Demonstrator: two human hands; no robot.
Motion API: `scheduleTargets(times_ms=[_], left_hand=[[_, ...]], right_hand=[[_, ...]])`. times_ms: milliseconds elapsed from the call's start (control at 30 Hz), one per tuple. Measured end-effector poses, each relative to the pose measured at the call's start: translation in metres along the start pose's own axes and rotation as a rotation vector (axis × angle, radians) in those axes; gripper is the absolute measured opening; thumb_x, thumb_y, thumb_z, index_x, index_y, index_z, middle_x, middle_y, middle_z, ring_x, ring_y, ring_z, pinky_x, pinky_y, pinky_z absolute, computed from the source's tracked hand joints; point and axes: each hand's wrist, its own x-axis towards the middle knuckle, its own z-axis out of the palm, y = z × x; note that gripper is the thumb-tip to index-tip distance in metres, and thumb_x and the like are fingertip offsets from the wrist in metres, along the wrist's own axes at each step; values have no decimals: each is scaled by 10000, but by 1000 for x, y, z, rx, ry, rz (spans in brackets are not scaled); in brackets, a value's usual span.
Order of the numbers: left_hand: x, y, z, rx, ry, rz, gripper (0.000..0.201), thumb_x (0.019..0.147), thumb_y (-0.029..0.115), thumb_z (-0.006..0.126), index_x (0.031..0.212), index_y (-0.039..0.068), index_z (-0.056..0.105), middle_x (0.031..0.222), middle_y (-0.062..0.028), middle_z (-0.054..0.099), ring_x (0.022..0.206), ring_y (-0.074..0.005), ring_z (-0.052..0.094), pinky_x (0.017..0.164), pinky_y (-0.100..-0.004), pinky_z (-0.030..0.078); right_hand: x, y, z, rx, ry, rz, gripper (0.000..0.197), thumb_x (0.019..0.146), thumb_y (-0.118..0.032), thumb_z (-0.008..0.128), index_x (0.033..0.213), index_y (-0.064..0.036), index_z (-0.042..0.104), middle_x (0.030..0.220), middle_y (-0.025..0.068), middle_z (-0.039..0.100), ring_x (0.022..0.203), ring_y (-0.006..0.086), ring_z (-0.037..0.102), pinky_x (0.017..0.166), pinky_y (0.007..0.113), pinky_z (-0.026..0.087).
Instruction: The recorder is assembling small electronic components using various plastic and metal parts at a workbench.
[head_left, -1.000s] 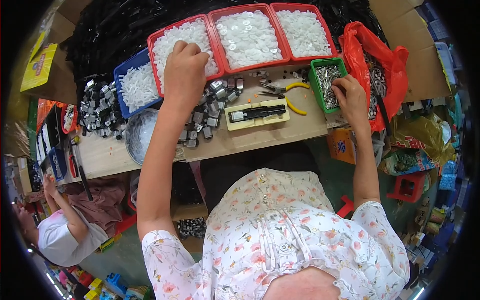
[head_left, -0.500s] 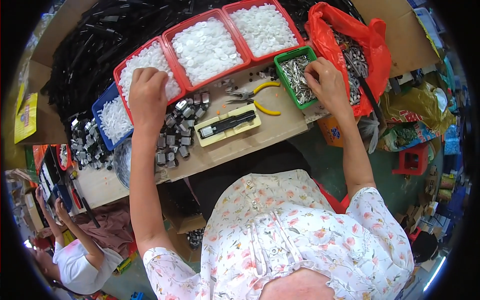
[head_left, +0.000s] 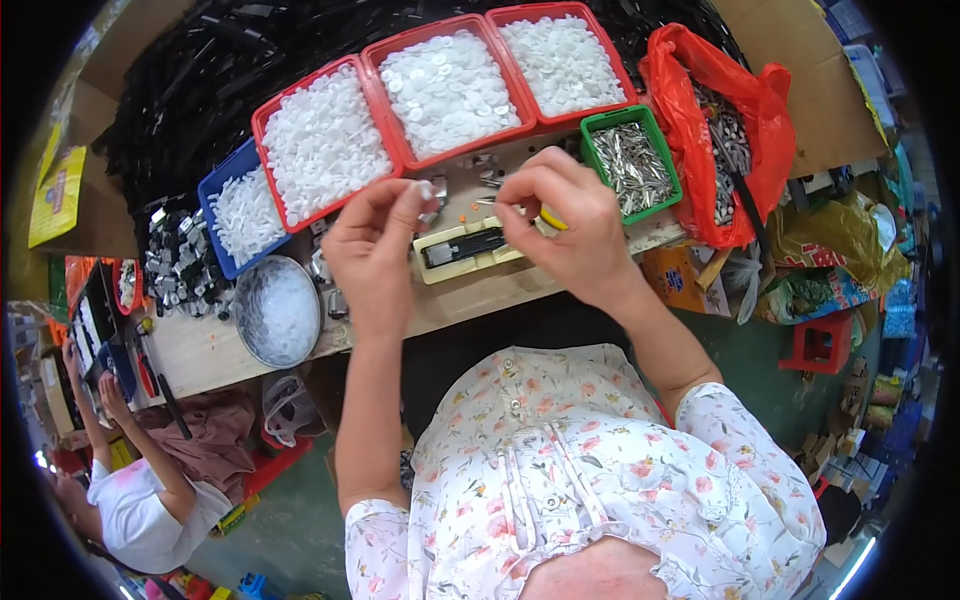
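Observation:
My left hand (head_left: 372, 262) is raised over the near side of the bench. Its thumb and forefinger pinch a small white plastic piece (head_left: 428, 188). Facing it, my right hand (head_left: 572, 232) has its thumb and forefinger closed together; what they hold, if anything, cannot be made out. Between and behind the hands lies a cream holder (head_left: 436, 274) with a slim black part (head_left: 462, 246) in it. My right hand partly covers pliers with yellow handles (head_left: 553, 217). Beyond my right hand, a green tray (head_left: 677, 190) holds small metal pins.
Red trays (head_left: 398, 158) of small white pieces line the back, beside a blue tray (head_left: 216, 240). A round metal bowl (head_left: 278, 318) and metal-and-black blocks (head_left: 180, 262) are at left. A red bag (head_left: 775, 130) of metal parts stands right. Another person (head_left: 150, 505) works at far left.
My left hand has come back from the left red tray, and my right hand has left the green tray. Both are now close together near the cream holder. The view has shifted slightly.

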Motion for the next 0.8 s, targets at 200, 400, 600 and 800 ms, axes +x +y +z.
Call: scheduleTargets(times_ms=[200,400,600,800], left_hand=[[-19,-11,-1,-127,75,-7,117,918,56,703,994,-34,705,893,-52,717,806,-95,681,709,-218,536],[-25,-11,-1,-113,77,14,128,910,49,718,997,-46,709,892,-38,712,786,-59,640,693,-192,502],[-27,-14,7,-101,89,28,129,905,42,724,999,-45,712,894,-28,707,781,-49,620,687,-187,492],[-32,-16,21,97,117,145,122,901,22,717,1001,-47,713,891,-29,707,784,-58,626,693,-196,504]], right_hand=[[1,-12,28,-112,0,-90,128,754,-31,753,819,-44,644,781,34,601,616,156,603,595,301,437],[-4,-12,33,-161,37,-109,134,749,-41,756,823,-56,646,782,25,605,616,154,610,607,301,425],[-8,-8,30,-152,55,-101,141,743,-36,752,833,-56,645,789,31,609,626,162,612,602,306,419],[-13,-3,26,-228,120,-131,151,737,-32,751,841,-53,643,800,40,608,673,188,620,617,323,419]])
